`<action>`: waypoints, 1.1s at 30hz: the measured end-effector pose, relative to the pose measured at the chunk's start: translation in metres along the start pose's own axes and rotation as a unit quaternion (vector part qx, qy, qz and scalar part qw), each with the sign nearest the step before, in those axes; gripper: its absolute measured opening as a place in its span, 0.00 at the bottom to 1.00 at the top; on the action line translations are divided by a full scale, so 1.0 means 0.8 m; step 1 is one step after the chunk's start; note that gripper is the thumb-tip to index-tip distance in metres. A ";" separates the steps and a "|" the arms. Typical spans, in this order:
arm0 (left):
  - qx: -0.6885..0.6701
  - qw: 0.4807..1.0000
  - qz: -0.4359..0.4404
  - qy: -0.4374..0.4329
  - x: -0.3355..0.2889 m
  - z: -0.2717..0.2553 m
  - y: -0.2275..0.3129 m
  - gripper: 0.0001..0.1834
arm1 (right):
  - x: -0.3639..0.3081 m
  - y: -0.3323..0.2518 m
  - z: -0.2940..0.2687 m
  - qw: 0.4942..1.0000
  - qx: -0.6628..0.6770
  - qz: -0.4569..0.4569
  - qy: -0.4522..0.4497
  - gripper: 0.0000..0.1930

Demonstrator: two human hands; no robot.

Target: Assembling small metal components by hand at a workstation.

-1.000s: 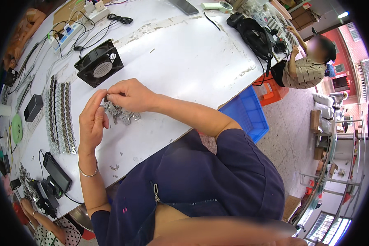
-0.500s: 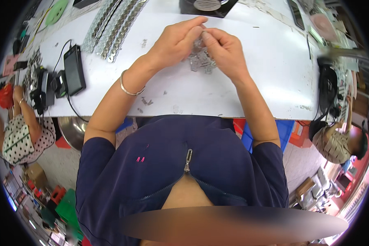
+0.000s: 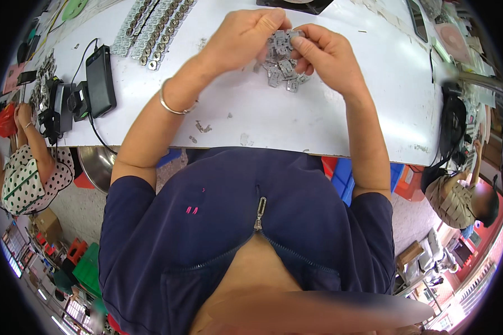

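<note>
Over the white table, my right hand [image 3: 328, 56] pinches a small grey metal piece [image 3: 297, 36] between thumb and fingers. Below and between my hands lies a loose heap of small grey metal pieces [image 3: 285, 71], several overlapping. My left hand [image 3: 243, 39], a bangle on its wrist, is beside the heap's left side. Its fingers are curled in with the thumb over them, and whatever they may hold is hidden from view.
Strips with rows of round metal discs [image 3: 157, 40] lie at the far left. Nearer on that side is a black handheld device [image 3: 100, 81] with a cable. A black box [image 3: 306, 5] stands at the far edge. A person [image 3: 33, 167] sits left, another [image 3: 458, 195] right.
My hands, earlier together at the fingertips over the heap, have moved apart. The right one has shifted right with a grey metal piece, and more of the heap shows.
</note>
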State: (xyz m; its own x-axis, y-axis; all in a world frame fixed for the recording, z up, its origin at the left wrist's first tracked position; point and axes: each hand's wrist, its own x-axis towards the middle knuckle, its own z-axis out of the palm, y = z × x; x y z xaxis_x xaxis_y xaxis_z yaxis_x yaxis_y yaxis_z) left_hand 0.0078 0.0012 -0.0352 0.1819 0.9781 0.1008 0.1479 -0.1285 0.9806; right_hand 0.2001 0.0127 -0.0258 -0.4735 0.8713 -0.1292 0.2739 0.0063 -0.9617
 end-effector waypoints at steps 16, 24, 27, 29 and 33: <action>0.094 0.977 -0.025 -0.192 -0.003 -0.025 -0.005 0.21 | 0.005 -0.003 0.001 0.999 0.016 0.032 -0.022 0.12; -0.091 0.962 -0.073 -0.248 0.001 -0.053 -0.005 0.14 | 0.015 0.004 -0.007 0.971 0.206 0.004 -0.121 0.11; -0.200 0.966 -0.083 -0.140 0.009 -0.056 -0.033 0.09 | 0.020 0.001 0.005 0.995 0.100 0.023 -0.009 0.11; -0.174 0.978 -0.066 -0.091 0.008 -0.048 -0.031 0.11 | 0.023 0.002 0.007 0.997 0.079 0.018 0.006 0.11; 0.174 0.975 0.137 0.022 0.000 -0.029 -0.016 0.12 | 0.027 0.004 0.004 0.998 -0.041 0.013 0.052 0.13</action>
State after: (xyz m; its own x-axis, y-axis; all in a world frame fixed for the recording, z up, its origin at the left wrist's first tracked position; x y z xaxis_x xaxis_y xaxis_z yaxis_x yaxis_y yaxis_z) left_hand -0.0164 0.0066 -0.0442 0.2193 0.9047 0.3653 0.4219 -0.4256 0.8006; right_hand 0.1881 0.0303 -0.0322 -0.3766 0.9180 -0.1244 0.3552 0.0191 -0.9346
